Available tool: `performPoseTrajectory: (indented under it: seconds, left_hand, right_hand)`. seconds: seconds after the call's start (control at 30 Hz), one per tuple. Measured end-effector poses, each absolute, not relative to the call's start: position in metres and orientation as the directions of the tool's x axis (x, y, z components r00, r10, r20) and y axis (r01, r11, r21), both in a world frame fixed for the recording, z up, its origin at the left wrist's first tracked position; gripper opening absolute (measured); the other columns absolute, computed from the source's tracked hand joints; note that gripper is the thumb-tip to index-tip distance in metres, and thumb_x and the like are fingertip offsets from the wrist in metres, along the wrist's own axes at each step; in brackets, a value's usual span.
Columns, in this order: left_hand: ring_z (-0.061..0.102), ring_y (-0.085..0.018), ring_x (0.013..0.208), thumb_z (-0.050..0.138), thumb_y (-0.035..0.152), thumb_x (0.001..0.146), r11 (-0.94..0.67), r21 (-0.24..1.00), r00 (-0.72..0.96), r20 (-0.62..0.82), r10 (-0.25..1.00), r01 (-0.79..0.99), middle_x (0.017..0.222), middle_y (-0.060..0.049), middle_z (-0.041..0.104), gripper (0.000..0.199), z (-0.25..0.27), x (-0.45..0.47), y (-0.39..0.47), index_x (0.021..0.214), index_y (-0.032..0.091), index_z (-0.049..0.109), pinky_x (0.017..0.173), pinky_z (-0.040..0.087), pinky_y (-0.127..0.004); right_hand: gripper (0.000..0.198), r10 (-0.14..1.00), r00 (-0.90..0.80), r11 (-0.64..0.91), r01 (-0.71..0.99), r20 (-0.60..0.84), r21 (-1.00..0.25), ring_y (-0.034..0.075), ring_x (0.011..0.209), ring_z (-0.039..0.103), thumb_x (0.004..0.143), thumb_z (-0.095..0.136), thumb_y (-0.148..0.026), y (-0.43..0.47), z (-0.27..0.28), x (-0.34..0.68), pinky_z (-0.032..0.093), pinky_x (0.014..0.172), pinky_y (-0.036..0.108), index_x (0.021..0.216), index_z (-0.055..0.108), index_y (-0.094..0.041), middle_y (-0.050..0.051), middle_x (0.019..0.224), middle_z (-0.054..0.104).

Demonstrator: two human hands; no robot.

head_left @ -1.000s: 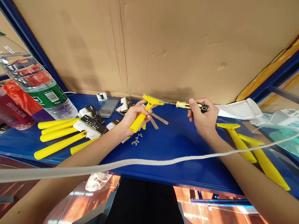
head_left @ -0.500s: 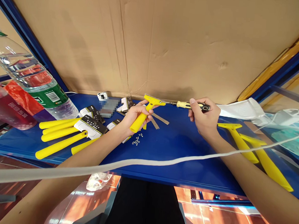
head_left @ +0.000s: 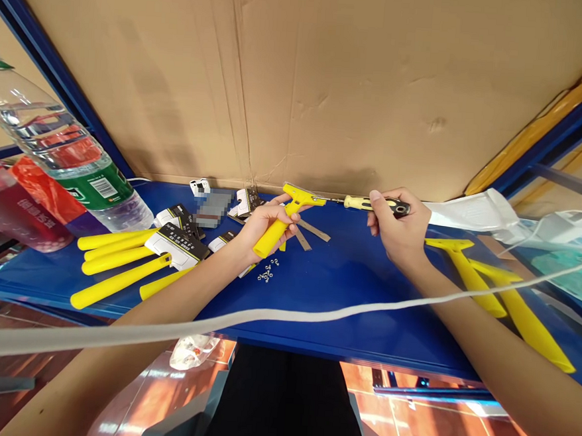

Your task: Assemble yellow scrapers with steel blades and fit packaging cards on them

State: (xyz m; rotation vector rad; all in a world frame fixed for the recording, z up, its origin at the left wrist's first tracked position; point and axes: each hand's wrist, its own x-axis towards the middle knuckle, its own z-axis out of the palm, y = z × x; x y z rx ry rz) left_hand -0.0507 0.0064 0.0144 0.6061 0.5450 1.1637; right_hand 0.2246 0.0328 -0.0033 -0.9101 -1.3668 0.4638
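My left hand (head_left: pixel 265 226) is closed round a yellow scraper (head_left: pixel 272 238), its wide head tilted up toward the cardboard. In my right hand (head_left: pixel 403 226) is a screwdriver (head_left: pixel 359 203) with a yellow and black handle. Its shaft points left and its tip meets the right end of the scraper head; whether it sits in a screw I cannot tell. Below the scraper lie several small screws or nuts (head_left: pixel 267 271) on the blue table. Two thin metal blades (head_left: pixel 314 231) lie behind my left hand.
Several yellow scrapers (head_left: pixel 112 282) with black and white cards (head_left: pixel 178 245) lie at left, near a water bottle (head_left: pixel 95 171) and a red cup (head_left: pixel 20 209). More yellow scrapers (head_left: pixel 527 321) lie at right. A white cable (head_left: pixel 314 316) crosses in front of both forearms. Cardboard (head_left: pixel 355 83) stands behind.
The scraper head has tilted slightly and shifted a little right against the screwdriver tip. Both hands keep their holds.
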Motion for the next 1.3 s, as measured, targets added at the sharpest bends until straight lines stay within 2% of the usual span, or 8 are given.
performPoseTrajectory:
  seconds: [0.3, 0.4, 0.63, 0.93, 1.3]
  left_hand:
    - [0.068, -0.005, 0.068, 0.062, -0.01, 0.063, 0.35, 0.644, 0.391, -0.084, 0.916, -0.68, 0.151, -0.016, 0.076, 0.099, 0.019, -0.0508, 0.005, 0.156, 0.023, 0.061, 0.06, 0.057, -0.015]
    - [0.067, -0.004, 0.067, 0.061, -0.009, 0.062, 0.358, 0.632, 0.406, -0.074, 0.911, -0.688, 0.149, -0.014, 0.077, 0.1, 0.0197, -0.0507, 0.0045, 0.156, 0.024, 0.061, 0.06, 0.057, -0.013]
    - [0.067, -0.004, 0.067, 0.06, -0.011, 0.065, 0.312, 0.638, 0.327, -0.099, 0.94, -0.704, 0.151, -0.015, 0.075, 0.096, 0.0216, -0.0513, 0.0036, 0.154, 0.024, 0.059, 0.061, 0.057, -0.014]
    - [0.066, -0.005, 0.068, 0.062, -0.01, 0.065, 0.27, 0.676, 0.287, -0.09, 0.954, -0.685, 0.153, -0.014, 0.075, 0.095, 0.019, -0.0514, 0.0049, 0.153, 0.025, 0.059, 0.06, 0.055, -0.016]
    - [0.069, -0.008, 0.071, 0.065, -0.008, 0.061, 0.237, 0.719, 0.261, -0.081, 0.962, -0.653, 0.136, -0.01, 0.08, 0.096, 0.0144, -0.0508, 0.0066, 0.151, 0.025, 0.059, 0.062, 0.055, -0.018]
  right_hand:
    - [0.045, 0.761, 0.189, 0.585, 0.212, 0.62, -0.783, 0.014, 0.043, 0.056, 0.098, 0.091, -0.064, 0.0318, -0.0029, 0.2235, 0.044, 0.043, 0.027, 0.086, 0.067, -0.028, -0.004, 0.059, 0.067]
    - [0.046, 0.757, 0.198, 0.591, 0.2, 0.623, -0.781, 0.014, 0.043, 0.055, 0.098, 0.09, -0.065, 0.0305, -0.0017, 0.2226, 0.043, 0.043, 0.027, 0.086, 0.066, -0.028, -0.004, 0.06, 0.067]
    - [0.047, 0.705, 0.261, 0.631, 0.193, 0.659, -0.751, 0.015, 0.04, 0.051, 0.097, 0.091, -0.063, 0.031, 0.0021, 0.225, 0.042, 0.042, 0.03, 0.081, 0.063, -0.029, -0.006, 0.053, 0.057]
    - [0.046, 0.731, 0.244, 0.611, 0.181, 0.637, -0.771, 0.017, 0.042, 0.052, 0.095, 0.093, -0.063, 0.0317, 0.0004, 0.2246, 0.042, 0.041, 0.034, 0.08, 0.064, -0.031, -0.004, 0.053, 0.056]
    - [0.046, 0.724, 0.241, 0.619, 0.187, 0.646, -0.763, 0.016, 0.041, 0.051, 0.094, 0.094, -0.062, 0.0322, 0.0015, 0.2257, 0.04, 0.041, 0.034, 0.079, 0.064, -0.03, -0.005, 0.053, 0.056]
